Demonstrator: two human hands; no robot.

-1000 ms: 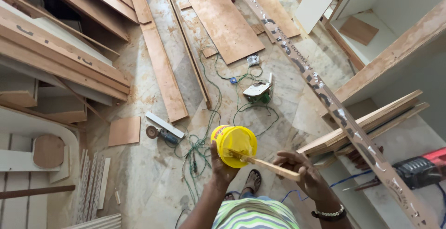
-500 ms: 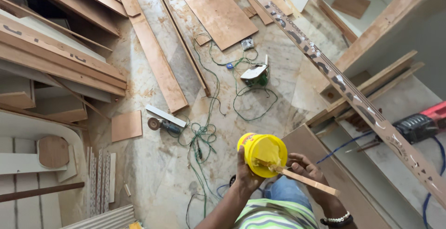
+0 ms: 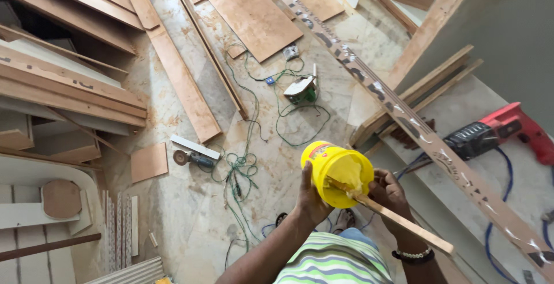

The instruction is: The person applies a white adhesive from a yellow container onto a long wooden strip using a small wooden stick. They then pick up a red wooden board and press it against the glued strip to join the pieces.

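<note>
Clamped in the left hand [image 3: 311, 200] is a yellow tub [image 3: 336, 171], fingers wrapped round its side at about six o'clock in the head view, its mouth tipped toward the camera so the yellowish paste inside shows. At about five o'clock the right hand [image 3: 388, 194] is closed on a thin wooden strip [image 3: 398, 217], whose near end sits in the paste while the rest runs off toward the lower right. Half a second ago the tub sat at much the same tilt with the strip already in it; a second ago the strip lay below the rim, so its tip has since gone into the paste, and the view has swung a little leftward across the floor. That reads as paste being stirred or loaded onto the strip. At three o'clock a long smeared batten [image 3: 404, 114] crosses diagonally, with a red power drill [image 3: 499, 131] beyond it on a pale slab. At eleven o'clock lie stacked planks [image 3: 75, 85], and near the centre green cable [image 3: 248, 157] tangles beside a small grinder [image 3: 193, 157].
</note>
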